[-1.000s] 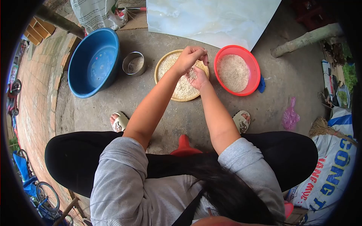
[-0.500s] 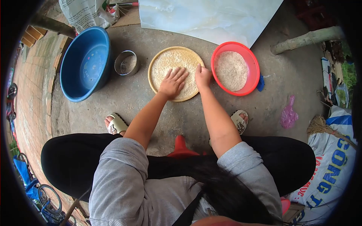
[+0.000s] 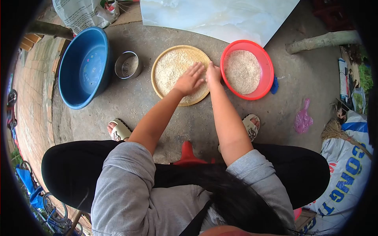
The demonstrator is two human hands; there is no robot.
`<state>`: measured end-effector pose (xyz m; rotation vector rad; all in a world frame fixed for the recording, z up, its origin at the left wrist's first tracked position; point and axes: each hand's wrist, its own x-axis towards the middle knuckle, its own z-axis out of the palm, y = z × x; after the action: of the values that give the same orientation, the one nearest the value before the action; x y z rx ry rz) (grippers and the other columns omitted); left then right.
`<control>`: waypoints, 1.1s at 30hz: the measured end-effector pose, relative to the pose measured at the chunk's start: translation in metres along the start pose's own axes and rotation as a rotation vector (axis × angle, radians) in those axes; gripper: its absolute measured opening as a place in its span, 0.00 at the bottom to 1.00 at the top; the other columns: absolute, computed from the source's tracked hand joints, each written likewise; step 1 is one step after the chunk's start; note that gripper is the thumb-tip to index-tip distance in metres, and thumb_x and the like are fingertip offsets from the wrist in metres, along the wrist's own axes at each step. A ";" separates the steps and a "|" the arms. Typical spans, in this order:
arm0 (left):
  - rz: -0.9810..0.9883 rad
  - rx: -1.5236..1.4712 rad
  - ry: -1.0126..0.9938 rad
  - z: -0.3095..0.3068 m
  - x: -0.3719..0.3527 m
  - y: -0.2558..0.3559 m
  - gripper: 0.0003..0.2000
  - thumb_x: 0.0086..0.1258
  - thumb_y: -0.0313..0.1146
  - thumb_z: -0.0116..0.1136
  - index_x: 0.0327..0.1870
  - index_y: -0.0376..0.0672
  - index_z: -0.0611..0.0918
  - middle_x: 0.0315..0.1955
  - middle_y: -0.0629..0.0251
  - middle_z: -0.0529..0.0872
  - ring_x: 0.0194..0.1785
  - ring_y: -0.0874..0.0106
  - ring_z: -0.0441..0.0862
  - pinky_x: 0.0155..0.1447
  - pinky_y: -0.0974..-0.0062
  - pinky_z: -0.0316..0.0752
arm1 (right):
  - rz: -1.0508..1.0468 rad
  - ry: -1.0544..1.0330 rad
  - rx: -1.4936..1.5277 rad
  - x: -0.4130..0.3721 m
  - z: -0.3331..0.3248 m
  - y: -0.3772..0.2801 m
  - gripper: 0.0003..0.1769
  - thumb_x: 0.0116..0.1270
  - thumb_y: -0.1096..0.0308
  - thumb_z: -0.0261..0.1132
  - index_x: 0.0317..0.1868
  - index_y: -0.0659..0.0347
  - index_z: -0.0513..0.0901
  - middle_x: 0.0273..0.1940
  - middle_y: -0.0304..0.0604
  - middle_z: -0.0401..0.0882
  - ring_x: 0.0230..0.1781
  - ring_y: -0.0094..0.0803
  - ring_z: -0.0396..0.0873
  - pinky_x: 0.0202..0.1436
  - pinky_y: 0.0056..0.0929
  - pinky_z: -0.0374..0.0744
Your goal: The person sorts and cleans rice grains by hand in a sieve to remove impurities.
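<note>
A round woven tray (image 3: 156,88) lies on the concrete floor with pale rice grains (image 3: 170,67) spread over it. My left hand (image 3: 190,80) is stretched out flat over the grains on the tray's right half, fingers pointing up and to the right. Whether its palm presses on the grains cannot be made out. My right hand (image 3: 213,74) is closed around the tray's right rim, close to the left fingertips. Just right of that hand stands a red plastic basin (image 3: 268,70) holding more rice (image 3: 242,72).
Left of the tray are a metal cylinder (image 3: 128,74) with some grains inside and a big blue basin (image 3: 75,72). A marbled panel (image 3: 216,17) lies beyond. On the right are a pink plastic bag (image 3: 303,118), a wooden pole (image 3: 323,42), a straw broom (image 3: 334,131) and printed sacks (image 3: 342,173).
My left hand has slid to the right over the grains, nearer to my right hand. The right hand keeps its hold on the rim. The view has shifted slightly.
</note>
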<state>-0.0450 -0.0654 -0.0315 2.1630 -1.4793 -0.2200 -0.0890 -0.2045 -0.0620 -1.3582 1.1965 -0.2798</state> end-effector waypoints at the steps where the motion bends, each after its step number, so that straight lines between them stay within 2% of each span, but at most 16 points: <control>1: 0.105 -0.039 0.035 0.007 -0.005 0.010 0.26 0.72 0.43 0.46 0.67 0.42 0.64 0.67 0.56 0.64 0.70 0.57 0.60 0.71 0.64 0.59 | 0.027 0.009 0.119 0.005 0.000 0.004 0.23 0.72 0.54 0.50 0.22 0.59 0.71 0.14 0.33 0.64 0.09 0.22 0.61 0.10 0.25 0.58; 7: 0.222 0.032 -0.142 0.009 -0.013 -0.002 0.14 0.68 0.43 0.52 0.39 0.40 0.76 0.46 0.60 0.80 0.46 0.59 0.79 0.46 0.63 0.76 | 0.018 0.002 0.101 0.009 0.002 0.007 0.22 0.72 0.53 0.50 0.24 0.58 0.70 0.14 0.32 0.61 0.07 0.23 0.57 0.09 0.24 0.56; 10: -0.275 -0.058 0.043 -0.014 -0.004 -0.008 0.18 0.69 0.45 0.53 0.24 0.40 0.76 0.19 0.52 0.80 0.21 0.52 0.75 0.30 0.59 0.72 | 0.142 -0.086 0.204 -0.006 -0.007 -0.010 0.21 0.72 0.54 0.50 0.24 0.57 0.70 0.14 0.33 0.62 0.08 0.24 0.59 0.10 0.25 0.58; 12: -0.514 -0.279 0.222 -0.032 0.009 -0.010 0.22 0.71 0.45 0.53 0.19 0.36 0.74 0.14 0.56 0.74 0.18 0.67 0.75 0.27 0.64 0.69 | 0.249 -0.179 0.281 -0.011 -0.010 -0.020 0.21 0.73 0.54 0.50 0.24 0.57 0.71 0.14 0.33 0.62 0.09 0.25 0.61 0.11 0.25 0.60; 13: -0.627 -0.412 0.274 -0.042 0.016 -0.008 0.23 0.71 0.45 0.53 0.18 0.35 0.74 0.12 0.60 0.72 0.17 0.73 0.74 0.25 0.66 0.67 | 0.339 -0.280 0.287 -0.010 -0.009 -0.018 0.19 0.72 0.55 0.49 0.28 0.58 0.72 0.19 0.37 0.68 0.19 0.29 0.69 0.24 0.27 0.69; 14: -0.624 -0.405 0.276 -0.050 0.021 -0.003 0.23 0.71 0.45 0.53 0.18 0.35 0.74 0.12 0.60 0.72 0.17 0.73 0.74 0.25 0.66 0.67 | 0.430 -0.380 0.294 -0.009 -0.006 -0.016 0.18 0.72 0.56 0.48 0.31 0.60 0.73 0.24 0.41 0.73 0.29 0.33 0.76 0.37 0.28 0.79; 17: -0.635 -1.003 0.303 -0.062 0.040 0.026 0.21 0.72 0.43 0.52 0.21 0.35 0.76 0.12 0.69 0.71 0.15 0.78 0.71 0.23 0.73 0.69 | 0.615 -0.449 0.721 -0.037 0.006 -0.033 0.16 0.73 0.58 0.46 0.39 0.63 0.72 0.32 0.44 0.75 0.31 0.35 0.76 0.37 0.30 0.81; 20: -0.554 -0.638 0.101 -0.072 0.040 0.030 0.20 0.73 0.42 0.48 0.26 0.36 0.80 0.21 0.63 0.80 0.27 0.75 0.78 0.35 0.73 0.75 | 0.535 -0.484 0.783 -0.037 0.005 -0.029 0.13 0.72 0.61 0.48 0.46 0.61 0.71 0.39 0.44 0.75 0.37 0.34 0.77 0.41 0.32 0.82; 22: -0.300 -0.303 0.499 -0.062 0.033 0.015 0.20 0.72 0.44 0.43 0.38 0.38 0.83 0.37 0.64 0.86 0.40 0.70 0.80 0.49 0.65 0.71 | 0.519 -0.482 0.861 -0.035 0.006 -0.033 0.14 0.72 0.61 0.47 0.45 0.64 0.71 0.37 0.47 0.75 0.36 0.35 0.77 0.40 0.32 0.82; 23: -0.297 -0.303 0.503 -0.058 0.031 0.009 0.20 0.72 0.44 0.43 0.38 0.38 0.83 0.37 0.64 0.86 0.40 0.70 0.80 0.49 0.65 0.71 | 0.463 -0.446 0.759 -0.032 0.007 -0.035 0.13 0.71 0.61 0.48 0.40 0.63 0.72 0.32 0.44 0.74 0.30 0.33 0.75 0.33 0.30 0.78; 25: -0.981 -1.409 0.533 -0.052 0.027 0.000 0.19 0.74 0.44 0.40 0.50 0.41 0.79 0.47 0.65 0.83 0.48 0.69 0.77 0.55 0.65 0.68 | 0.356 -0.372 0.556 -0.037 0.010 -0.045 0.13 0.70 0.63 0.51 0.29 0.60 0.73 0.22 0.39 0.71 0.17 0.27 0.70 0.19 0.26 0.71; 26: -1.029 -1.741 0.497 -0.048 0.020 -0.003 0.20 0.76 0.44 0.36 0.53 0.41 0.76 0.45 0.64 0.82 0.45 0.67 0.78 0.53 0.66 0.70 | 0.175 -0.294 0.534 -0.045 0.019 -0.046 0.17 0.69 0.62 0.52 0.22 0.59 0.70 0.16 0.35 0.66 0.12 0.23 0.63 0.14 0.24 0.63; 27: -1.028 -1.739 0.500 -0.023 0.013 -0.022 0.20 0.76 0.44 0.36 0.53 0.41 0.76 0.45 0.64 0.82 0.45 0.67 0.78 0.53 0.66 0.70 | -0.002 -0.293 0.529 -0.059 0.025 -0.052 0.18 0.68 0.60 0.54 0.22 0.61 0.72 0.17 0.37 0.70 0.12 0.22 0.66 0.16 0.21 0.67; 29: -0.325 -2.643 0.099 0.031 0.002 -0.065 0.20 0.76 0.45 0.33 0.46 0.40 0.77 0.40 0.60 0.82 0.45 0.64 0.78 0.52 0.65 0.73 | -0.229 -0.196 0.402 -0.079 0.051 -0.054 0.16 0.65 0.61 0.56 0.26 0.64 0.76 0.20 0.44 0.76 0.17 0.31 0.74 0.22 0.28 0.74; 30: -0.851 -2.255 0.372 -0.012 0.015 -0.021 0.19 0.76 0.44 0.32 0.41 0.40 0.75 0.38 0.58 0.81 0.43 0.64 0.79 0.49 0.65 0.76 | -0.488 -0.090 0.057 -0.072 0.064 -0.036 0.12 0.64 0.65 0.57 0.30 0.65 0.78 0.25 0.52 0.80 0.26 0.43 0.79 0.34 0.37 0.78; 33: -0.894 -1.970 0.372 -0.054 0.002 -0.001 0.18 0.76 0.41 0.32 0.39 0.40 0.75 0.36 0.58 0.81 0.39 0.65 0.79 0.47 0.63 0.77 | -0.931 -0.103 -0.229 -0.106 0.059 -0.048 0.09 0.62 0.66 0.58 0.34 0.63 0.79 0.35 0.52 0.80 0.39 0.49 0.77 0.46 0.41 0.75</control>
<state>-0.0217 -0.0503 0.0144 0.7929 0.3071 -0.9494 -0.0671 -0.1028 0.0172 -2.0459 0.4437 -0.7277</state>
